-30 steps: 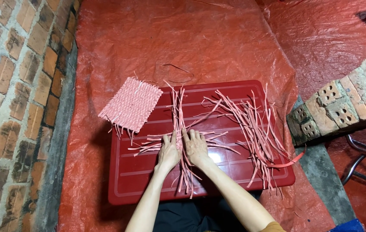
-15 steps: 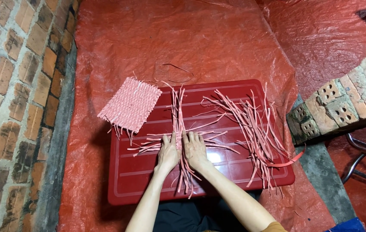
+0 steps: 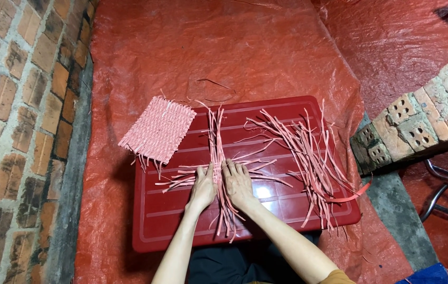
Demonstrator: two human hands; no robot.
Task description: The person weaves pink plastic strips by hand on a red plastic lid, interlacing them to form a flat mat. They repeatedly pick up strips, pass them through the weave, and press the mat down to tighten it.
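A flat red plastic lid [image 3: 266, 221] serves as the counter, resting on a red tarpaulin [image 3: 245, 47] spread over the floor. At the lid's middle lies a crossed bundle of pink strips [image 3: 216, 158], some running lengthwise and others across them. To the right of that bundle a loose heap of pink strips [image 3: 308, 158] sprawls, with ends hanging past the lid's right edge. To the bundle's left a finished woven pink mat [image 3: 158, 129] overlaps the lid's far left corner and lies partly on the tarpaulin.

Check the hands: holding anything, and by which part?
Nothing lifted. Left hand and right hand press flat on the crossed strips where they meet, pinning them to the red lid.
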